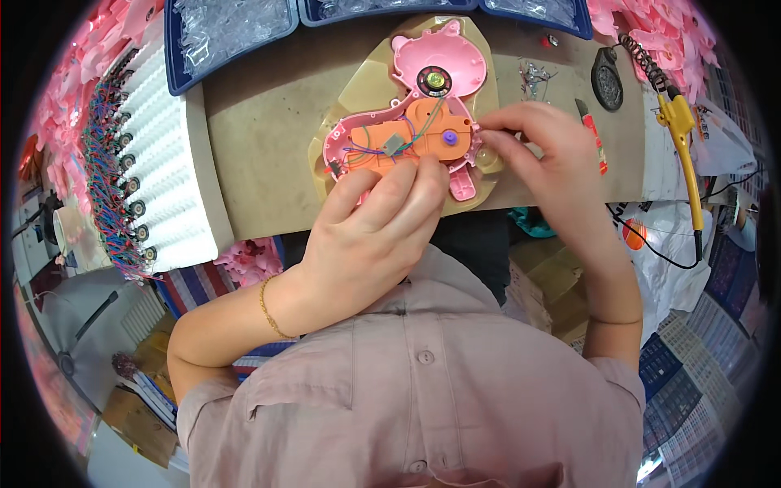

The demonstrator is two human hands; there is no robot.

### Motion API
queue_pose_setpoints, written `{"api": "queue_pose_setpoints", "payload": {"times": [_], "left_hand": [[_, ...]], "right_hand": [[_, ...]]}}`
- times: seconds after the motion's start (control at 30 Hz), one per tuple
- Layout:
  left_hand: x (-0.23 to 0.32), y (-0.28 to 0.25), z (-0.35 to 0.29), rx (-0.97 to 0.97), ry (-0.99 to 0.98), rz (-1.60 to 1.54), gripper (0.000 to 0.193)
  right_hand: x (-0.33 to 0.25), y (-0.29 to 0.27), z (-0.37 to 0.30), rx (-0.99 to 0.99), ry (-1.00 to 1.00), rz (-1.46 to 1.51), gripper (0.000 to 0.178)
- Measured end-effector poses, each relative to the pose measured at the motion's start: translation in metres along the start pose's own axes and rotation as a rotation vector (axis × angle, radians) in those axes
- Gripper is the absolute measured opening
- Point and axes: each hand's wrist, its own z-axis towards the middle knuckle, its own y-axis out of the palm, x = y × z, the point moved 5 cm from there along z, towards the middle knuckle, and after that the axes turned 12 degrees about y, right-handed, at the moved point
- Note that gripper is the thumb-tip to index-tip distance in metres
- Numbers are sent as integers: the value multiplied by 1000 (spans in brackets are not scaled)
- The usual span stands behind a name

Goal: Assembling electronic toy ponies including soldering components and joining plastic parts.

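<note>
Pink toy shell [446,55] with an orange box [428,145] lies on a tan tray [364,83] near the front edge of the bench [264,122]; left hand [366,232], curled, rests on the box; right hand [555,150] reaches the shell's right rim, grip unclear

three blue trays [181,84] of clear parts [236,32] along the far edge of the counter [260,122]. ridged white panel [175,163] at left, speakers [137,209] and wires [106,159] along its side. red cutter [594,134] and yellow soldering iron [691,171] at right.
</note>
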Motion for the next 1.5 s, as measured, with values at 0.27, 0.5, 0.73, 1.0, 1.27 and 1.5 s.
{"api": "queue_pose_setpoints", "payload": {"times": [0.27, 0.5, 0.73, 1.0, 1.27, 1.5], "left_hand": [[1, 0, 0, -16, 2, -33, 41], [3, 2, -4, 9, -23, -60, 42], [0, 3, 1, 19, 2, -85, 42], [1, -3, -4, 24, 51, -134, 40], [-8, 4, -20, 121, 29, -174, 38], [-30, -29, -17, 81, 16, -512, 54]], "right_hand": [[-6, 4, -14, 169, -276, -247, 12], [-12, 4, -6, 76, -270, -323, 12], [-25, -3, 14, -115, -221, -473, 13], [-10, -8, 45, -67, -116, -57, 15], [-28, -2, 99, -151, -94, -215, 14], [-21, 5, 174, 115, -408, -690, 16]]}}
